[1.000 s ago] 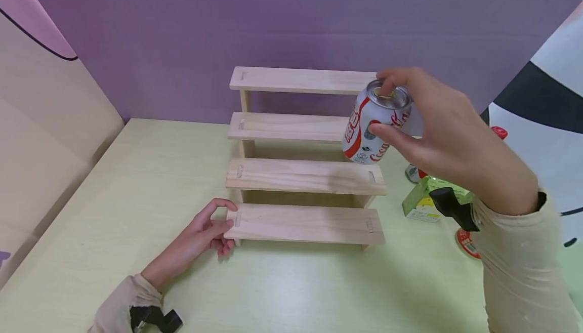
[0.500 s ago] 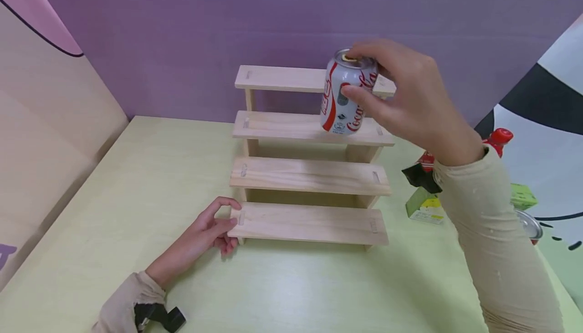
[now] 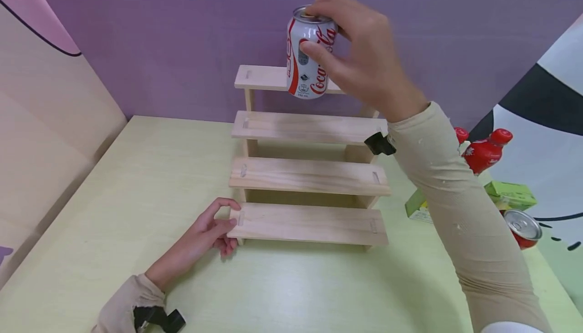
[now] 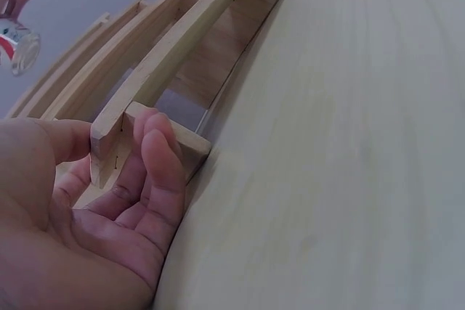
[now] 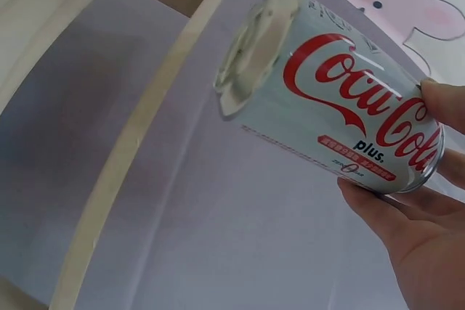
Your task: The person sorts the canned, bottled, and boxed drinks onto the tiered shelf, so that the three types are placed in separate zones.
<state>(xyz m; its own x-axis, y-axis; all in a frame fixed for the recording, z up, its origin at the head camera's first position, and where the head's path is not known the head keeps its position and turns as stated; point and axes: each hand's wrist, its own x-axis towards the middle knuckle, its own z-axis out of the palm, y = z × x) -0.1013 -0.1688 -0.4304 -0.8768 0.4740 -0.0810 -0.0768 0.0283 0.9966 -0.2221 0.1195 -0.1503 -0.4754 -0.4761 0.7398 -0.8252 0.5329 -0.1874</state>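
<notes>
In the head view my right hand (image 3: 364, 57) holds a white and red Coca-Cola can (image 3: 306, 77) near its top, thumb on the side. The can is roughly upright in front of the top board of a four-step wooden shelf rack (image 3: 307, 224). Seen from the right wrist, the can (image 5: 352, 96) hangs free in the air, its base apart from the wood. My left hand (image 3: 200, 237) grips the left end of the lowest board. In the left wrist view its fingers (image 4: 163, 172) curl round the end of that board (image 4: 109, 136).
To the right, partly behind my right sleeve, are red-capped bottles (image 3: 486, 153), green cartons (image 3: 510, 195) and a red can with a silver top (image 3: 524, 226). A purple wall (image 3: 182, 44) stands behind the rack on the pale table (image 3: 291, 292).
My right hand has carried the can up and to the left, from the rack's right side to the top board. The left hand keeps its grip on the lowest board.
</notes>
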